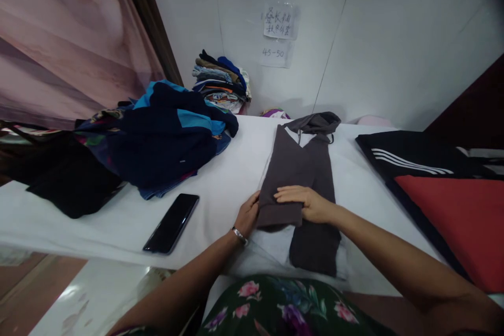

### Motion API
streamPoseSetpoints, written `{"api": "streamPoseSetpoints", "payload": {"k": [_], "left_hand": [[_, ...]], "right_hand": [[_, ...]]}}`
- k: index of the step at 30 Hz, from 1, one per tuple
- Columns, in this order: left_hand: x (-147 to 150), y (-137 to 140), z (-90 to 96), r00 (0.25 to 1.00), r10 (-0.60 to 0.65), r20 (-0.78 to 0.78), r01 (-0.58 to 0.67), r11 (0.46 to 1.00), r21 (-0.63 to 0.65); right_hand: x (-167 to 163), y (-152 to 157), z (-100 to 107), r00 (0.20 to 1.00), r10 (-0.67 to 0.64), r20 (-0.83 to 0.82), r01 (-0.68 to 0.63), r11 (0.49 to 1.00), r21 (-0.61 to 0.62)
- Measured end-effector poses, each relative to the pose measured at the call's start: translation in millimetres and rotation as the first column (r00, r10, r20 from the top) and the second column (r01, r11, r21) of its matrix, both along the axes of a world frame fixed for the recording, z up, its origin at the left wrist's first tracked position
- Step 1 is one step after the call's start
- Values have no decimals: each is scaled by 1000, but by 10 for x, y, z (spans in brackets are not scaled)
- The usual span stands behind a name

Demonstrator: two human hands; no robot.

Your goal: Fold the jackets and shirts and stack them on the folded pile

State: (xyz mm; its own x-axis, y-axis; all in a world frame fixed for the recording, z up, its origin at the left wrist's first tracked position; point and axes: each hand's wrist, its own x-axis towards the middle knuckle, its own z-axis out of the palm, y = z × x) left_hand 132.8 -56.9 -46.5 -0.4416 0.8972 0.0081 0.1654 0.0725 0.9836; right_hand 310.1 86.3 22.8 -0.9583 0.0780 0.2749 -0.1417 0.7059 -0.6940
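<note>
A dark grey-brown hooded jacket point(293, 163) with a pale lining lies folded lengthwise before me, its hood at the far end. One sleeve is folded over the body, and another grey-brown part reaches toward me on the right. At the jacket's left edge, my left hand point(248, 215) is closed on the fabric, its fingertips partly hidden by the cloth. My right hand point(311, 203) rests palm down across the folded sleeve near its cuff, fingers stretched out flat and thumb out of sight. A silver bracelet point(239, 235) circles my left wrist.
A white-covered table point(224, 178) carries a black phone point(172, 223) and a heap of dark blue clothes point(165, 136) on the left. Folded clothes point(220, 81) are stacked at the back. Black and red garments point(452, 210) lie at right. Handwritten paper signs point(279, 22) hang on the wall.
</note>
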Motion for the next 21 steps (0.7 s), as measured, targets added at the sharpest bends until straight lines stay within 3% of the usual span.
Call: {"api": "streamPoseSetpoints", "payload": {"k": [5, 9, 14, 18, 21], "left_hand": [[-32, 7, 40, 986, 96, 138, -93, 995, -34], [-24, 32, -44, 993, 110, 49, -109, 994, -32], [-30, 18, -188, 931, 72, -359, -76, 997, 2], [-67, 7, -267, 895, 61, -442, -54, 998, 30], [-75, 6, -281, 912, 36, -409, -34, 999, 13]], "right_hand": [[42, -145, -230, 994, 17, 112, -40, 978, 205], [61, -272, -301, 969, -25, 247, -41, 965, 258], [155, -396, -220, 909, 40, 416, -112, 982, 150], [176, -301, 26, 930, 147, 337, -141, 989, -42], [81, -134, 76, 971, -87, 224, 79, 996, 44]]}}
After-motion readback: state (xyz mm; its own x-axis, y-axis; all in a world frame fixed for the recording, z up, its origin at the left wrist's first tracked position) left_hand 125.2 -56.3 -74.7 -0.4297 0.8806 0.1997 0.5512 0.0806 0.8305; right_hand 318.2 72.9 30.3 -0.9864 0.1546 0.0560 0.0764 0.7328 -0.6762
